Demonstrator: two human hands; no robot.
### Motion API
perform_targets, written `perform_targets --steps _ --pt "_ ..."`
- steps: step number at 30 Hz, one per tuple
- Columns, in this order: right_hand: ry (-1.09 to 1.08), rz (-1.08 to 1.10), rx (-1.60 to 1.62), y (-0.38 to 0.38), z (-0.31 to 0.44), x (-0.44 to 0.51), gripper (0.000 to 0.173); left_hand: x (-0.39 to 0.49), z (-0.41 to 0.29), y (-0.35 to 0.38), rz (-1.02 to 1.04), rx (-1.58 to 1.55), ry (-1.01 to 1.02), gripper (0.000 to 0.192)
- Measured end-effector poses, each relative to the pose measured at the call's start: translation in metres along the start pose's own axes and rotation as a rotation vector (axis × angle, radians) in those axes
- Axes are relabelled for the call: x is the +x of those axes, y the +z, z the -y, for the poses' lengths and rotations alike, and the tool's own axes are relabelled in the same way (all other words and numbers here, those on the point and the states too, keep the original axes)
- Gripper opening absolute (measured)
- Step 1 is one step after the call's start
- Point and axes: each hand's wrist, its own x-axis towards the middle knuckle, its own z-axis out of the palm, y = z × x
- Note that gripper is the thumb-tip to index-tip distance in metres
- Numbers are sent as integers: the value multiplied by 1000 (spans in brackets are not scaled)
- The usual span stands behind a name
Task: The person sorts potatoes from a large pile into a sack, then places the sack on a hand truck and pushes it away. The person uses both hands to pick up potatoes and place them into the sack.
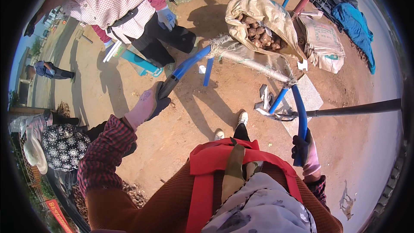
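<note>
My left hand (150, 103), in a pink and dark work glove, grips the black sleeve on one blue metal handle (191, 61) of a cart or barrow. On the other blue handle (300, 113), my right hand (305, 150) is closed, in a similar glove. Between the handles runs a crossbar wrapped in pale sacking (255, 64). Just beyond it lies an open woven sack (258, 13), its mouth towards me, with several brown corms or bulbs (260, 35) showing inside. The cart's wheels are hidden.
A person in checked clothing (118, 0) stands ahead left beside a teal metal device (142, 63). Folded sacks (323, 40) and a blue cloth (352, 26) lie right. A black pole (349, 108) crosses at right, above a flat slab (307, 94). Another person (64, 145) is at left.
</note>
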Motion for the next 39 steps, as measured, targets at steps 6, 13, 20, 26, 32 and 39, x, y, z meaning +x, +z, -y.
perform_targets --steps 6,13,20,26,32,39 --pt "-23 -83 -63 14 -71 -9 37 -8 76 20 -14 75 55 53" --pt "-11 -73 -75 44 -71 -42 40 -18 95 1 -51 145 86 52" --pt "-75 -72 -25 60 -98 1 37 26 100 8 -37 111 99 45" --pt "-48 -100 47 59 -135 50 28 15 111 45 -58 116 -14 45" --pt "-164 -88 -7 35 -185 45 24 -61 128 71 -256 222 201 46" --pt "-209 -64 -136 9 -236 46 25 -85 136 128 -157 216 153 43"
